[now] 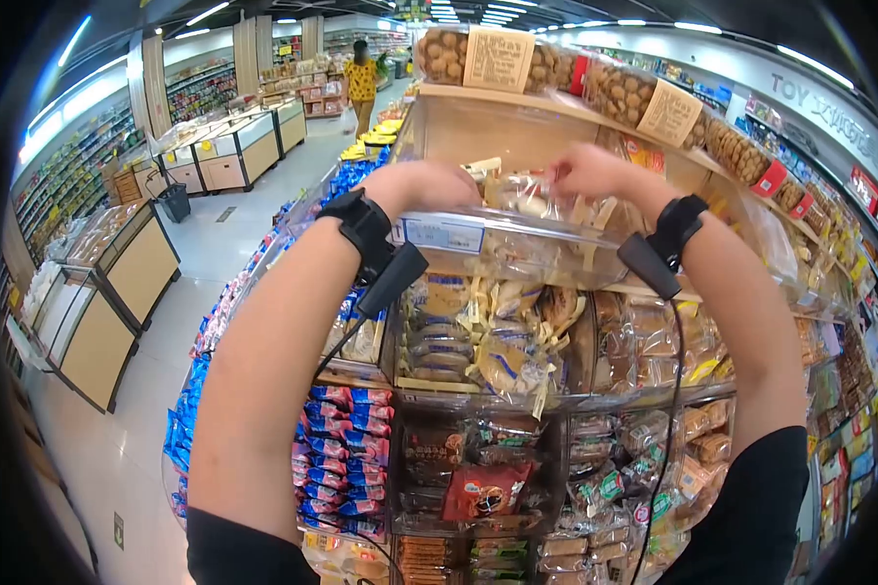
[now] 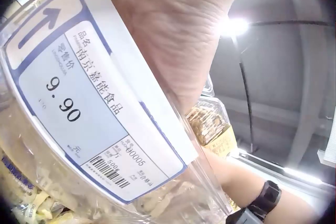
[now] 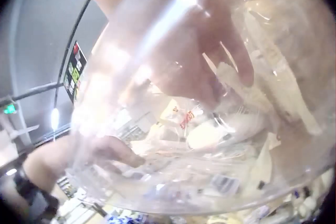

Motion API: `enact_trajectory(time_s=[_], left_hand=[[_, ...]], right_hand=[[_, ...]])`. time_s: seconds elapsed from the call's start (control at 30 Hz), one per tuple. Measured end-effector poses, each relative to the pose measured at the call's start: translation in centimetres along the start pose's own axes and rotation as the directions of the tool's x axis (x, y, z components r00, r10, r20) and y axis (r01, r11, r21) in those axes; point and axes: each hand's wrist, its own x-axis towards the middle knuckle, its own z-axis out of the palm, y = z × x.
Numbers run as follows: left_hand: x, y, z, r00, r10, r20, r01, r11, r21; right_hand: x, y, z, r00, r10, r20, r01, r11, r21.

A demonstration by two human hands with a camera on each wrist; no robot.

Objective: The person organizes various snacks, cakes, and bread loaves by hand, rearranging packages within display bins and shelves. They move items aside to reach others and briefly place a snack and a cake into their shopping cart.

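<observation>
Both hands reach over the front wall of a clear plastic bin (image 1: 556, 239) on the upper shelf. My left hand (image 1: 429, 185) is at the bin's left side, behind the price label (image 1: 439, 235); the left wrist view shows its palm side beside the label (image 2: 79, 92), fingers hidden. In the right wrist view the left hand (image 3: 113, 153) has loosely extended fingers. My right hand (image 1: 600, 174) is at the right, beside clear-wrapped packages (image 1: 532, 200). Through the plastic, the right hand (image 3: 210, 56) points spread fingers down among wrappers (image 3: 226, 129); contact is unclear.
Below are compartments of wrapped snacks (image 1: 434, 331), blue and pink packets (image 1: 346, 448) and a red packet (image 1: 486, 490). Tubs of round brown items (image 1: 644, 97) line the top ledge. A person in yellow (image 1: 361, 78) stands far down the aisle; display counters (image 1: 117, 273) are at left.
</observation>
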Motion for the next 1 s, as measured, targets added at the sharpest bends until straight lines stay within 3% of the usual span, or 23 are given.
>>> enact_trajectory(time_s=[0.13,0.2,0.23,0.27,0.3,0.37,0.4,0.43,0.47,0.53,0.57,0.63,0.73,0.87,0.93,1.0], left_hand=[[-0.5,0.7,-0.1,0.998,-0.065,0.002,0.065,0.998,-0.019],[-0.7,1.1,-0.4,0.999,-0.036,-0.005,0.036,0.998,0.052],[-0.5,1.0,-0.4,0.999,-0.034,-0.006,0.034,0.998,0.056],[-0.4,0.9,-0.3,1.000,-0.028,-0.010,0.028,0.998,0.062],[-0.3,0.8,-0.3,1.000,-0.022,-0.015,0.023,0.997,0.069],[-0.4,1.1,-0.3,0.999,-0.041,-0.009,0.042,0.993,0.114],[-0.7,1.3,-0.4,0.998,-0.065,-0.002,0.064,0.986,0.155],[0.0,0.2,0.1,0.987,-0.146,-0.068,0.146,0.989,0.006],[0.0,-0.1,0.2,0.986,-0.150,-0.076,0.150,0.989,-0.002],[0.2,-0.5,0.3,0.983,-0.131,-0.126,0.128,0.991,-0.037],[0.2,-0.6,0.4,0.982,-0.133,-0.135,0.128,0.991,-0.044],[0.3,-0.9,0.5,0.978,-0.106,-0.181,0.105,0.994,-0.020],[-0.3,0.2,0.2,0.964,-0.197,-0.177,0.194,0.980,-0.036],[0.0,-0.2,0.3,0.967,-0.160,-0.200,0.158,0.987,-0.029],[-0.2,-0.1,0.3,0.967,-0.167,-0.195,0.161,0.986,-0.045],[-0.1,-0.2,0.3,0.968,-0.156,-0.198,0.149,0.987,-0.053]], right_hand=[[-1.0,-0.8,-0.2,0.997,-0.033,-0.069,0.033,0.999,0.000],[-0.7,-0.5,0.9,0.968,-0.014,0.251,0.064,0.979,-0.192],[0.3,-0.8,1.4,0.949,0.040,0.311,0.129,0.854,-0.503],[0.1,-1.0,1.6,0.950,0.041,0.309,0.126,0.854,-0.504],[-0.3,-1.1,2.0,0.948,-0.083,0.307,0.179,0.938,-0.298],[0.4,-1.6,2.1,0.939,-0.207,0.274,0.239,0.967,-0.087],[1.6,-2.0,2.0,0.872,-0.355,0.337,0.408,0.908,-0.099],[2.5,-2.3,2.0,0.775,-0.484,0.405,0.564,0.820,-0.099],[2.7,-3.1,2.0,0.771,-0.484,0.414,0.568,0.816,-0.104],[2.9,-4.5,1.9,0.753,-0.181,0.633,0.429,0.864,-0.264],[3.3,-4.5,2.2,0.751,-0.175,0.637,0.431,0.860,-0.272],[4.4,-4.3,2.5,0.817,-0.062,0.574,0.454,0.683,-0.572],[4.4,-3.4,2.1,0.850,-0.063,0.523,0.419,0.682,-0.599],[4.8,-2.1,2.2,0.858,-0.035,0.512,0.380,0.713,-0.590],[4.3,-1.8,2.8,0.852,-0.153,0.500,0.437,0.734,-0.520],[4.3,-1.6,3.4,0.829,-0.171,0.533,0.446,0.777,-0.445]])
